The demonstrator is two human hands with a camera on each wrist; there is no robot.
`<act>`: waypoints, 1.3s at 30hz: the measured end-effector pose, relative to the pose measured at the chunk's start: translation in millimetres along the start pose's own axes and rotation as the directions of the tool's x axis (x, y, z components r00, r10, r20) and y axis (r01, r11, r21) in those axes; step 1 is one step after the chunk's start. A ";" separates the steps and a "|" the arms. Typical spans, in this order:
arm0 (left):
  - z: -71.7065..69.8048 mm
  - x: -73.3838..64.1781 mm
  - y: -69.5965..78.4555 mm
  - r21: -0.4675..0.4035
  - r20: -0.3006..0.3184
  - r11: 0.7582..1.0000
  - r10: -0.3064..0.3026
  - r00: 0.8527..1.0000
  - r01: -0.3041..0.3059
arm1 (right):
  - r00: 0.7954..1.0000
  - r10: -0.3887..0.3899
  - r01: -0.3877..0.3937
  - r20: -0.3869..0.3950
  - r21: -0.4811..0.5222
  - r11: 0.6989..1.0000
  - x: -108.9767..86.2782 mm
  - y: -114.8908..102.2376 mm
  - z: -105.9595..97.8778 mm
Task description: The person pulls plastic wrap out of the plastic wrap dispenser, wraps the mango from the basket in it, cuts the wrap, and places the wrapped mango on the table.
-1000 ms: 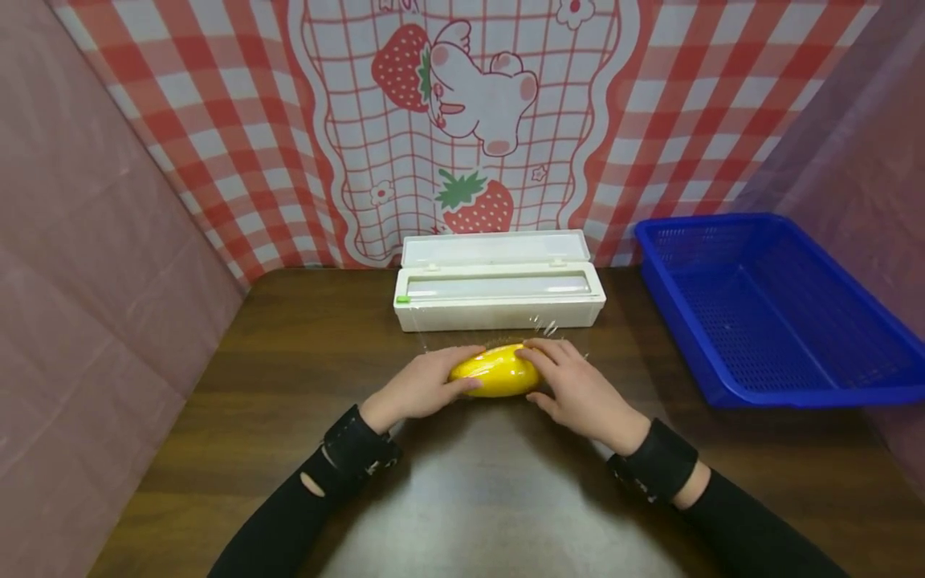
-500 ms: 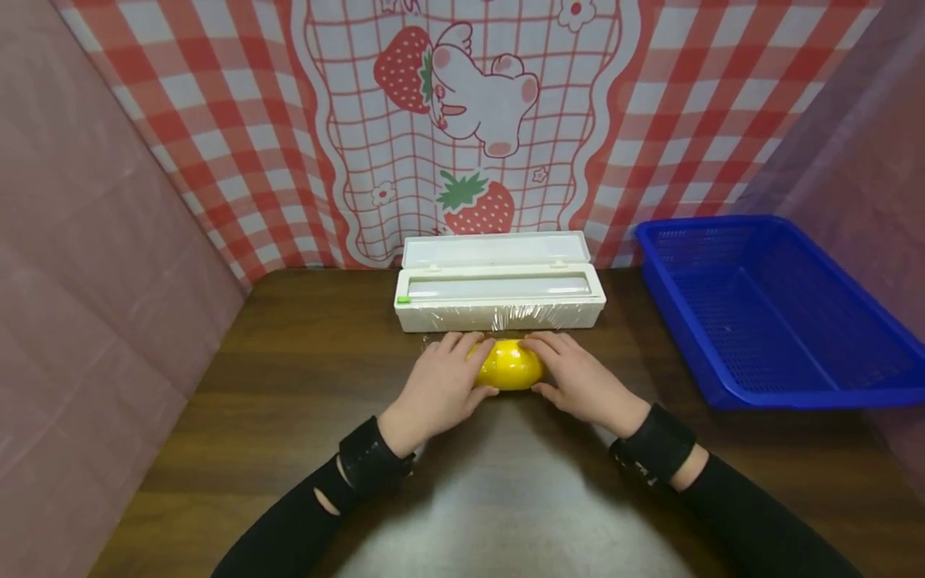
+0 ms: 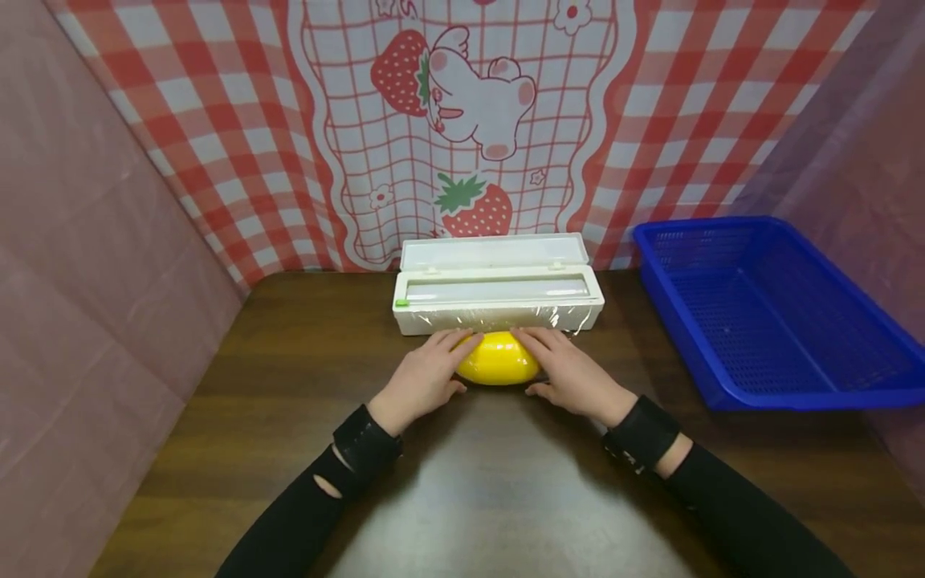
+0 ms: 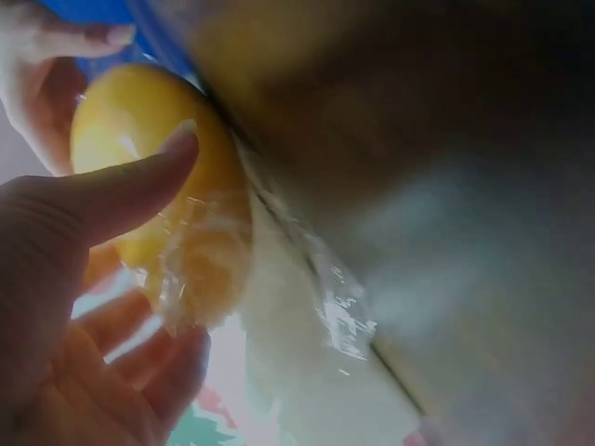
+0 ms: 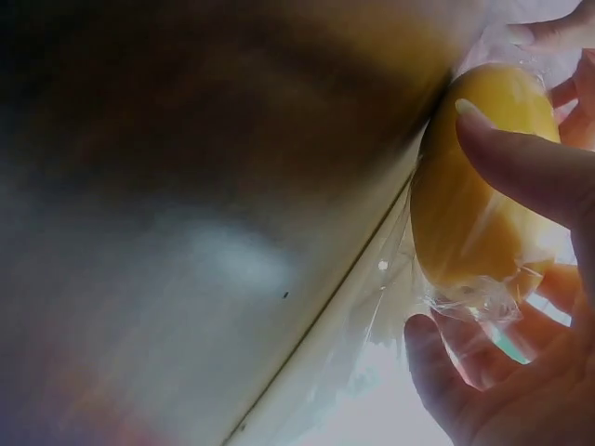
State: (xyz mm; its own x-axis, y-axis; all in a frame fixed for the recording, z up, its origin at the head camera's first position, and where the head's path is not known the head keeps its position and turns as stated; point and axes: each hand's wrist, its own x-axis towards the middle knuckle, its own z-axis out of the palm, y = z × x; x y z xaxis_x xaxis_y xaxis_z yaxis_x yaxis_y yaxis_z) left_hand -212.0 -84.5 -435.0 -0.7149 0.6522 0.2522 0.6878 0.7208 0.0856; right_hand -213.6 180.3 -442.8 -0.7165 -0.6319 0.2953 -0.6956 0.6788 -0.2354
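A smooth yellow oval fruit [image 3: 499, 359], shaped like a mango, lies on the table with clear cling film around it. My left hand [image 3: 421, 376] holds its left end, thumb on the near side and fingers over the top. At the right end, my right hand [image 3: 578, 377] grips it in the same way. Crinkled cling film [image 4: 177, 269] clings to the fruit in the left wrist view. Film [image 5: 479, 299] also bunches at its end in the right wrist view. Just behind stands a white cling film dispenser [image 3: 499, 315], lid raised, film stretched down its front.
A blue plastic basket [image 3: 723, 385] stands at the right of the wooden table [image 3: 289, 337]. Behind the dispenser hangs a red and white checked cloth [image 3: 275, 160] with strawberries. A small green slider [image 3: 401, 303] sits at the dispenser's left end.
The fruit has shifted slightly away from me, nearer the dispenser. My left hand moved over its left part, then back out to the end. My right hand kept its hold.
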 end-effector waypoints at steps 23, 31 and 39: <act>4.2 12.2 -18.3 -0.152 0.044 0.980 -0.119 0.992 0.124 | 0.991 0.109 -0.118 0.083 0.119 0.986 17.2 9.5 -2.3; 4.8 10.6 -18.9 -0.155 0.051 0.978 -0.135 0.989 0.142 | 0.986 0.083 -0.107 0.143 0.169 0.980 19.5 11.8 -10.3; 4.3 10.0 -22.2 -0.223 0.091 0.953 -0.189 0.978 0.205 | 0.985 0.089 -0.125 0.148 0.254 0.959 19.7 20.0 -6.7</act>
State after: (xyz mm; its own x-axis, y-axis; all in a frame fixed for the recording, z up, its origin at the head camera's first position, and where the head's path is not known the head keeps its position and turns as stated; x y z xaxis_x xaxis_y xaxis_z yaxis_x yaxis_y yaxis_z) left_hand -235.0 -93.0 -438.5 -0.8404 0.5229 0.1423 0.5370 0.7685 0.3478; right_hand -241.2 183.9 -435.5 -0.7755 -0.6172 0.1327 -0.5905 0.6348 -0.4983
